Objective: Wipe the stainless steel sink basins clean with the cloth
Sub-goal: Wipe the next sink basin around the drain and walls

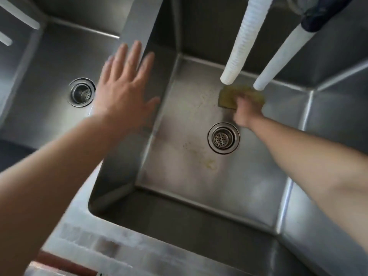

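Note:
Two stainless steel basins lie below me. In the right basin [191,176] my right hand [246,114] presses a yellow-green cloth [229,95] onto the floor near the back wall, just beyond the round drain [223,138]. The hand and cloth are blurred. Yellowish stains [209,163] and specks mark the floor in front of the drain. My left hand [124,90] hovers flat with fingers spread over the divider [137,22] between the basins, holding nothing. The left basin [47,62] has its own drain [81,92].
Two white ribbed hoses [240,40] [278,56] hang down over the back of the right basin, their ends just above the cloth. A dark blue item [318,14] hangs at the top right. The sink's front rim [139,251] runs along the bottom.

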`<action>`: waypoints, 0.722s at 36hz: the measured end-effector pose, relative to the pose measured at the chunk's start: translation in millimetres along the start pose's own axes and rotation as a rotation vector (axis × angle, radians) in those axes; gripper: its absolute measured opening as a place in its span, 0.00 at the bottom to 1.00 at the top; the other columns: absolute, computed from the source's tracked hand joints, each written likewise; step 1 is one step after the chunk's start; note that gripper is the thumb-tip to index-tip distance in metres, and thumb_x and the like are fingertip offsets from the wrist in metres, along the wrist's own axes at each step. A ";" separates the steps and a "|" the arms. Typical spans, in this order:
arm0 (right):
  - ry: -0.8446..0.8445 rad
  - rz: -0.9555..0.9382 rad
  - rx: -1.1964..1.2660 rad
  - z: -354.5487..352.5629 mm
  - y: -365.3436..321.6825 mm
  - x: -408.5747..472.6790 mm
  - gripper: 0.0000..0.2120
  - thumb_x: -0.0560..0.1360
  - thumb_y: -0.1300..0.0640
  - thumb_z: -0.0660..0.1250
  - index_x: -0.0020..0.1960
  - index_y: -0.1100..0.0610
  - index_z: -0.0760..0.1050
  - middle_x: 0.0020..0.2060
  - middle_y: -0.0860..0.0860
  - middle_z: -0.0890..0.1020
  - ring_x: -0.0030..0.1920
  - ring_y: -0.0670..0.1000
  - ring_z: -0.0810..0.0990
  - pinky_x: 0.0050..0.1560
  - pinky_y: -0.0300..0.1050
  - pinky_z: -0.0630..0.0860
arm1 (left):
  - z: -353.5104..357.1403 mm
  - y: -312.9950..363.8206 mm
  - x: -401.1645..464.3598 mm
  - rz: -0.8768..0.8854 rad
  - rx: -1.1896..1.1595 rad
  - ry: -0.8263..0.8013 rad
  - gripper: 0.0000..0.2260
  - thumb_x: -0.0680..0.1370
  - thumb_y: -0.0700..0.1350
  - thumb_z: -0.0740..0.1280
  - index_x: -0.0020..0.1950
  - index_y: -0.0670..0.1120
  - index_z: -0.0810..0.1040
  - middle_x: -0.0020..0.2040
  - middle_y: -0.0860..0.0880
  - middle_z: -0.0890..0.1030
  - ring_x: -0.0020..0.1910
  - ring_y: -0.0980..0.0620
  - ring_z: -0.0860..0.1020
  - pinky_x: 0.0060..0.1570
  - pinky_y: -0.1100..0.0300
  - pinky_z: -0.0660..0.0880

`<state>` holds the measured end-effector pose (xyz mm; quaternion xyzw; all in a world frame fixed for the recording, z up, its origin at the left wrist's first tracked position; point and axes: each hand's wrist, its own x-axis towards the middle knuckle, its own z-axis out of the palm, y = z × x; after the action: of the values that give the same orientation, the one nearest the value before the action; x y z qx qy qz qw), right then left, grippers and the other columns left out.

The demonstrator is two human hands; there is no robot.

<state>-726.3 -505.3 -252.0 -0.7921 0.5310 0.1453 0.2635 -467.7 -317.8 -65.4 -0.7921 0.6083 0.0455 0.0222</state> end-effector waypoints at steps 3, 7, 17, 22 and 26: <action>0.016 0.040 -0.154 16.2 -2.1 12.3 0.29 0.74 0.57 0.63 0.74 0.49 0.62 0.74 0.53 0.63 0.75 0.60 0.59 0.68 0.64 0.61 | 7.3 -23.2 0.6 -0.005 -0.002 -0.079 0.42 0.76 0.62 0.64 0.81 0.48 0.46 0.81 0.45 0.46 0.80 0.43 0.44 0.77 0.47 0.43; 0.082 0.041 -0.150 29.8 4.2 29.9 0.33 0.72 0.62 0.61 0.75 0.47 0.59 0.75 0.53 0.63 0.73 0.62 0.60 0.67 0.63 0.60 | 20.9 -27.4 -6.3 0.014 -0.009 -0.028 0.43 0.72 0.65 0.60 0.81 0.49 0.46 0.82 0.46 0.48 0.80 0.46 0.46 0.78 0.49 0.44; 0.175 -0.159 -0.151 56.8 -35.9 -4.6 0.21 0.76 0.59 0.61 0.67 0.46 0.75 0.69 0.52 0.73 0.70 0.64 0.64 0.68 0.62 0.59 | 22.2 -27.7 -5.5 0.000 -0.069 0.053 0.38 0.75 0.61 0.59 0.81 0.49 0.51 0.81 0.46 0.52 0.80 0.48 0.49 0.78 0.48 0.48; -0.108 -0.348 -0.165 85.2 -61.1 -54.4 0.19 0.80 0.53 0.60 0.68 0.41 0.73 0.72 0.46 0.70 0.73 0.61 0.60 0.71 0.59 0.55 | 19.6 -25.7 -5.1 -0.012 -0.094 0.047 0.39 0.72 0.58 0.59 0.81 0.49 0.52 0.81 0.46 0.53 0.80 0.47 0.51 0.78 0.48 0.48; -0.289 -0.355 0.264 88.4 -60.1 -73.5 0.18 0.75 0.51 0.58 0.60 0.46 0.81 0.58 0.48 0.83 0.62 0.54 0.77 0.65 0.53 0.71 | 17.1 -24.4 -4.8 -0.026 -0.099 0.031 0.41 0.69 0.55 0.62 0.81 0.48 0.53 0.81 0.45 0.54 0.80 0.47 0.51 0.78 0.49 0.48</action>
<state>-695.6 -380.7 -271.1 -0.8026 0.3550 0.1381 0.4591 -446.1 -305.3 -82.4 -0.8006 0.5954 0.0629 -0.0258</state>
